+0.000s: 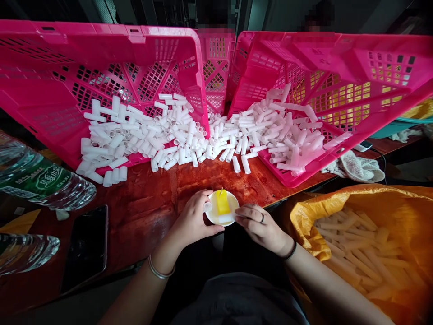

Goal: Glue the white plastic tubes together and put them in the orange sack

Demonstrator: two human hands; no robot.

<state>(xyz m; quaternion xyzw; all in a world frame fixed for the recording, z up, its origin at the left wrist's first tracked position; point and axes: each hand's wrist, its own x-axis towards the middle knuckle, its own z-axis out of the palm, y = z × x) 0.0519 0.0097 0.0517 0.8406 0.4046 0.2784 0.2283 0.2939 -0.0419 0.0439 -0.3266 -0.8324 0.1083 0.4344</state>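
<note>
In the head view, a small white dish with a yellow block, like a sponge, sits at the table's front edge. A thin pin-like piece sticks up near the block's far end. My left hand is beside the dish, fingers curled round a short white plastic tube whose open end faces me; its thumb reaches under the dish's near rim. From the other side, my right hand pinches the end of another white tube, which lies across the near end of the yellow block. Its fingertips are partly hidden.
Two tipped pink crates spill a heap of short white tubes onto the red-brown table. Water bottles and a phone are at left. An orange sack of longer tubes stands at right, near a white cloth.
</note>
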